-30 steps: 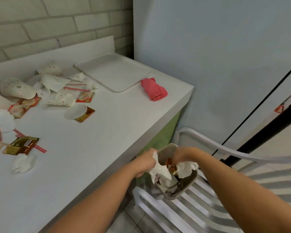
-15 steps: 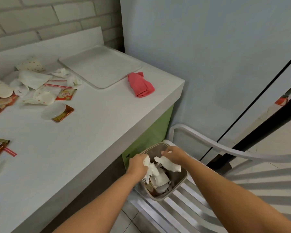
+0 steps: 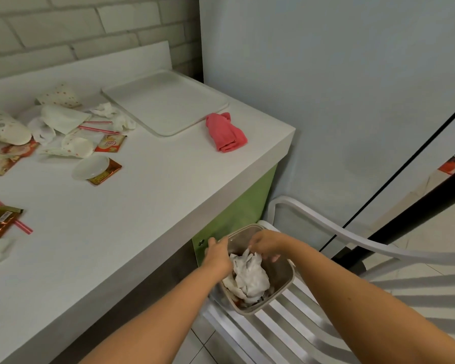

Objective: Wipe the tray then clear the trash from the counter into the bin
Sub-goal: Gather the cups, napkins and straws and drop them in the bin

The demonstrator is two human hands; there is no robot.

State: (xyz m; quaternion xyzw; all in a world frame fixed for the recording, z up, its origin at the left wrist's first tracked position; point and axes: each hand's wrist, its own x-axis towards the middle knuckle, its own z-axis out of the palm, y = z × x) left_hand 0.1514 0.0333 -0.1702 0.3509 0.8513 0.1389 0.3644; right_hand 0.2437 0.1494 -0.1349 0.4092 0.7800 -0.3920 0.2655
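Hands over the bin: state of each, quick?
Left hand: open, holding nothing, by the bin rim.
Right hand: fingers curled over the tissues; grip cannot be told.

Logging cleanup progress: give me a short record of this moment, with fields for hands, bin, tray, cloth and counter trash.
hands: left hand and right hand over the bin; grip unclear
bin: on the white chair, crumpled tissues inside
tray: bare, on the counter
cloth: pink, bunched beside the tray
counter trash: paper cups, wrappers, straws, lid
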